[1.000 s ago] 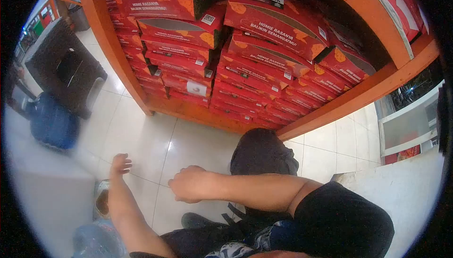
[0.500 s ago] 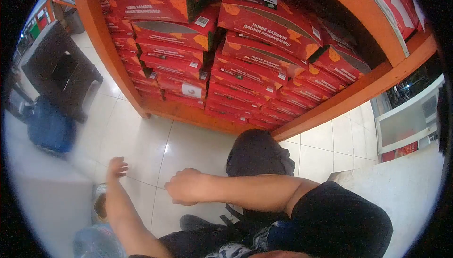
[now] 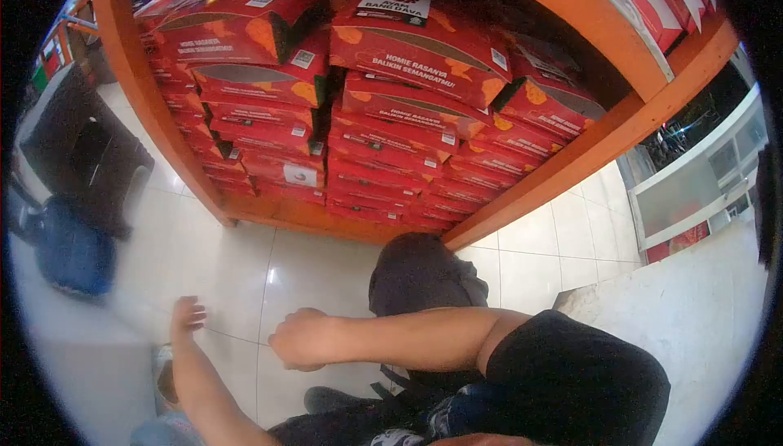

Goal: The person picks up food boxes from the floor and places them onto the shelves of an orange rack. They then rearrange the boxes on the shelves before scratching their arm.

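My left hand [image 3: 187, 314] reaches low to the left over the white tiled floor, fingers apart and holding nothing; a clear plastic bag or container [image 3: 165, 381] lies just under its forearm. My right hand [image 3: 300, 338] hangs in a loose fist in front of my knee [image 3: 418, 270], with nothing visible in it. Stacks of red flat boxes [image 3: 383, 119] with orange print fill the orange wooden shelf [image 3: 571, 160] ahead of both hands, well beyond reach of the fingers.
A dark plastic stool [image 3: 81, 152] and a blue water jug [image 3: 69, 254] stand on the floor at the left. A white counter edge [image 3: 693, 315] rises at the right, with a white-framed glass case [image 3: 693, 193] behind it. White floor tiles [image 3: 269, 258] lie between me and the shelf.
The view has tilted up and shifted, so shelf and boxes sit lower-left in frame. Both hands have drifted slightly down and left, keeping the same poses.
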Motion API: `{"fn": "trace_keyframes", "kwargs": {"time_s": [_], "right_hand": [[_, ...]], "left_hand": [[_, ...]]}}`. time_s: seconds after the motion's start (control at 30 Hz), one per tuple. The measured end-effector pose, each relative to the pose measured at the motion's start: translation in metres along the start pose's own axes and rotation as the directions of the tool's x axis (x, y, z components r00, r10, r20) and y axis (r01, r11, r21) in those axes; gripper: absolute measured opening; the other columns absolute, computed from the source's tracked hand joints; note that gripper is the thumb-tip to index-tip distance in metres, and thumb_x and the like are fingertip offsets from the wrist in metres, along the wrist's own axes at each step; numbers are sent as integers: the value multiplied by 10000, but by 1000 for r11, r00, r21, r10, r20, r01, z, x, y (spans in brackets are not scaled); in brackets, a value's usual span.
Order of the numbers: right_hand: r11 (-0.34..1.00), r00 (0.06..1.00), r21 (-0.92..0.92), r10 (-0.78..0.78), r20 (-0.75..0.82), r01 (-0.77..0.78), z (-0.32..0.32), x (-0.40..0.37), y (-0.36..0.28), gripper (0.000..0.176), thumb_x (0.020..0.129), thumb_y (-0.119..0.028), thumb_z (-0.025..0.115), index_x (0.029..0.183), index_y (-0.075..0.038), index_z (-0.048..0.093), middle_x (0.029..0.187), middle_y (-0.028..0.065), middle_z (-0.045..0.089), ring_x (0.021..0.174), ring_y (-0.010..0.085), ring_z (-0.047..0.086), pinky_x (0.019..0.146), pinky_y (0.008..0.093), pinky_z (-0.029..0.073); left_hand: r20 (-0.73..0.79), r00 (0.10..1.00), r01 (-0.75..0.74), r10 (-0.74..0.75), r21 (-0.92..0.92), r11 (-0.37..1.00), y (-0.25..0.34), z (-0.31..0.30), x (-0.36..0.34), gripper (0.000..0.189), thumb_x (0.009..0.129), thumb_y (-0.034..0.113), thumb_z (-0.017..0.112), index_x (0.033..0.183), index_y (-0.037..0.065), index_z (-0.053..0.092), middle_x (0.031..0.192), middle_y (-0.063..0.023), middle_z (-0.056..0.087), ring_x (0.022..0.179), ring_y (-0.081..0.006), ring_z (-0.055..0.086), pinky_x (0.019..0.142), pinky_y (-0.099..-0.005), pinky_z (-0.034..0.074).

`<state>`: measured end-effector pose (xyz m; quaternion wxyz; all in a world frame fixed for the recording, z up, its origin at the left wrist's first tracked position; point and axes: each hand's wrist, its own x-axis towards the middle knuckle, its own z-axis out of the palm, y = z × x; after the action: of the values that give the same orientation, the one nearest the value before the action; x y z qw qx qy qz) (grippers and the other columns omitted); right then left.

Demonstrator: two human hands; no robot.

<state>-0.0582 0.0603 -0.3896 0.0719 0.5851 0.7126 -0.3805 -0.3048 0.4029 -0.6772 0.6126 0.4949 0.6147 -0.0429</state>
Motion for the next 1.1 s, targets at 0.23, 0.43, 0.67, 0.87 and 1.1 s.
{"fn": "trace_keyframes", "kwargs": {"time_s": [0.23, 0.43, 0.67, 0.87, 1.1], "right_hand": [[999, 995, -23, -31, -92, 29, 2, -3, -1, 219, 849, -207, 693, 867, 2, 754, 947, 199, 755, 916, 375, 734, 770, 492, 585], [998, 998, -69, -8, -59, 3, 6, 8, -2, 200, 782, -136, 696, 906, -5, 781, 959, 197, 762, 905, 370, 742, 723, 504, 585], [995, 997, -95, -48, -58, 42, 3, 4, -4, 232, 758, -144, 735, 958, -45, 801, 992, 156, 774, 946, 327, 744, 730, 487, 589], [993, 997, -116, -45, -57, 38, 2, 1, -5, 225, 758, -141, 743, 954, -47, 803, 984, 142, 778, 925, 317, 744, 727, 469, 588], [993, 995, -102, -59, -77, 51, 7, 6, -4, 207, 765, -119, 731, 941, -36, 801, 976, 154, 775, 908, 324, 743, 720, 456, 584]], "left_hand": [[-123, 983, -148, 134, -111, 983, -2, 24, -50, 487, 948, 463, 579, 1309, 135, 583, 1187, -98, 649, 1048, -268, 599, 907, -439, 449], [49, 998, 27, -27, -4, 1000, -25, -3, 11, 414, 947, 474, 586, 1254, 200, 539, 1134, -95, 651, 951, -285, 632, 804, -500, 488], [42, 998, 44, -42, -32, 999, -18, -2, -10, 474, 928, 435, 568, 1292, 136, 515, 1189, -136, 609, 980, -298, 602, 811, -534, 466], [25, 1000, 0, -1, 29, 1000, -11, 3, -27, 547, 943, 439, 528, 1381, 115, 489, 1286, -162, 591, 1032, -310, 604, 854, -545, 469], [-19, 1000, 20, -19, 18, 1000, -12, 2, -13, 401, 979, 439, 543, 1301, 200, 530, 1165, -115, 648, 972, -306, 629, 809, -519, 474]]}}
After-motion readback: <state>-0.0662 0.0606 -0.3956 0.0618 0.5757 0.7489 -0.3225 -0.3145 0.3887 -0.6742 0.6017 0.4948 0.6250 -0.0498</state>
